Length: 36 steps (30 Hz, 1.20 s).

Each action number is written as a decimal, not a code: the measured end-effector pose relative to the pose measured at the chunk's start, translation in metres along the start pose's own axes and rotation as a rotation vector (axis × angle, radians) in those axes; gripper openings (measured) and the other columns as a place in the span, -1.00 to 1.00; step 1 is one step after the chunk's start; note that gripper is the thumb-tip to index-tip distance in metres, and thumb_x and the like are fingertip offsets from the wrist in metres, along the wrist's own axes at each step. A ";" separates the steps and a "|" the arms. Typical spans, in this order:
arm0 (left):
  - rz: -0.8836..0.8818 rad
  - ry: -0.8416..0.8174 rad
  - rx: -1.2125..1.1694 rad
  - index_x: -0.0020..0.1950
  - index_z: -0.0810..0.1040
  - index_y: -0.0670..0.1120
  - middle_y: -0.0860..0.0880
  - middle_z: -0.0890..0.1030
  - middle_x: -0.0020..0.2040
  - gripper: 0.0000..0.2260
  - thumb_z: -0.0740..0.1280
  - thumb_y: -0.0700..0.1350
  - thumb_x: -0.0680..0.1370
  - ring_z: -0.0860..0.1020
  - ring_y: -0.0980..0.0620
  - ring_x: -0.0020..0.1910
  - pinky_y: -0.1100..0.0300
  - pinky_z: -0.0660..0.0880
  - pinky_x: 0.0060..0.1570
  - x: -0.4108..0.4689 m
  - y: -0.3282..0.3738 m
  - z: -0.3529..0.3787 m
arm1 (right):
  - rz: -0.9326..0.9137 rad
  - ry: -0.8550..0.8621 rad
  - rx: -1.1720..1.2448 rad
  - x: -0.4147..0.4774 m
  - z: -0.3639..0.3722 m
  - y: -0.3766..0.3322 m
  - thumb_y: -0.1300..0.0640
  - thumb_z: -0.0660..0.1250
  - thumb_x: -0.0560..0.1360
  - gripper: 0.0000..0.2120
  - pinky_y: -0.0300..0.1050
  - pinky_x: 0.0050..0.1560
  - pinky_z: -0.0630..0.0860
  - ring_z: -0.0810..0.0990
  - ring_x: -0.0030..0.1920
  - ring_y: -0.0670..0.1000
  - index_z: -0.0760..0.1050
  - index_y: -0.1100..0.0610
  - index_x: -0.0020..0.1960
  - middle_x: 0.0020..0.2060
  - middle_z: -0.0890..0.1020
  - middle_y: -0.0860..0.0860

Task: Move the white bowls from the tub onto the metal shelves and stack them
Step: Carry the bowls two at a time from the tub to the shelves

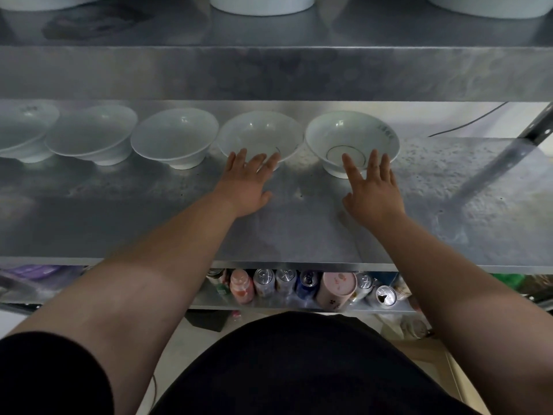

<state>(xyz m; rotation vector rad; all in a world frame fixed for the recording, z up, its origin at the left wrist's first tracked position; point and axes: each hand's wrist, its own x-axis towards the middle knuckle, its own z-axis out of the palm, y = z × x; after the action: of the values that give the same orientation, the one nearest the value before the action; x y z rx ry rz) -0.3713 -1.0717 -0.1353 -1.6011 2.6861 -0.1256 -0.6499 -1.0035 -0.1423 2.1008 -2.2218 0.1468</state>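
Note:
Several white bowls stand in a row on the middle metal shelf [299, 229]. My left hand [247, 181] reaches forward with straight, spread fingers; its fingertips lie at the near rim of one white bowl [260, 130]. My right hand [372, 187] is also spread flat, its fingertips over the near side of the rightmost bowl [350, 136], which has a dark ring inside. Further left sit another bowl [175, 139] and a stacked pair [92, 133]. Neither hand holds anything. The tub is out of view.
The upper shelf [269, 31] carries larger white bowls [261, 3] at the top edge. A slanted metal strut [502, 157] and a black cable [466, 121] stand at the right. Below, a lower shelf holds drink cans [264, 281], a bottle and a pink cup [336, 289].

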 end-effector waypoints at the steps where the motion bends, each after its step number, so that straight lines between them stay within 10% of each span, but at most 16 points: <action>1: -0.001 -0.002 0.000 0.59 -0.21 0.10 -0.05 0.07 0.60 -0.24 0.20 0.18 0.55 -0.01 -0.32 0.54 -0.21 -0.11 0.50 0.001 0.000 0.000 | 0.000 -0.003 0.000 0.001 0.000 0.001 0.01 0.20 0.56 -0.24 0.22 0.51 -0.05 -0.21 0.53 0.35 -0.22 -0.15 0.57 0.54 -0.18 0.31; 20: -0.004 0.002 -0.177 0.60 -0.16 0.12 -0.02 -0.06 0.62 -0.30 0.19 0.04 0.58 -0.17 -0.11 0.58 -0.04 -0.12 0.54 -0.015 0.004 -0.010 | -0.070 -0.101 0.023 -0.013 -0.028 -0.005 0.01 0.23 0.53 -0.24 0.21 0.51 -0.01 -0.12 0.56 0.28 -0.13 -0.10 0.59 0.56 -0.06 0.24; 26: -0.052 0.122 -0.830 0.50 0.30 0.06 0.00 0.39 0.42 -0.48 0.32 -0.08 0.55 0.37 0.08 0.39 0.19 0.30 0.36 -0.097 0.010 -0.028 | -0.018 0.047 0.464 -0.090 -0.061 -0.034 0.13 0.34 0.50 -0.57 -0.03 0.25 0.43 0.51 0.28 0.11 0.47 0.06 0.36 0.29 0.55 0.07; 36: -0.097 -0.189 -1.127 0.25 0.45 0.26 0.27 0.52 0.23 -0.62 0.38 -0.14 0.55 0.50 0.33 0.17 0.35 0.47 0.12 -0.238 0.028 0.001 | 0.431 -0.173 0.862 -0.269 -0.069 -0.071 0.19 0.33 0.52 -0.74 -0.52 0.03 0.39 0.58 0.04 -0.28 0.55 -0.16 0.07 -0.02 0.62 -0.33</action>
<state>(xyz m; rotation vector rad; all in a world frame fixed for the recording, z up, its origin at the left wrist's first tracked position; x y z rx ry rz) -0.2825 -0.8498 -0.1454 -1.7113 2.5841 1.6885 -0.5639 -0.7319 -0.1058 1.9019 -3.0611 1.1747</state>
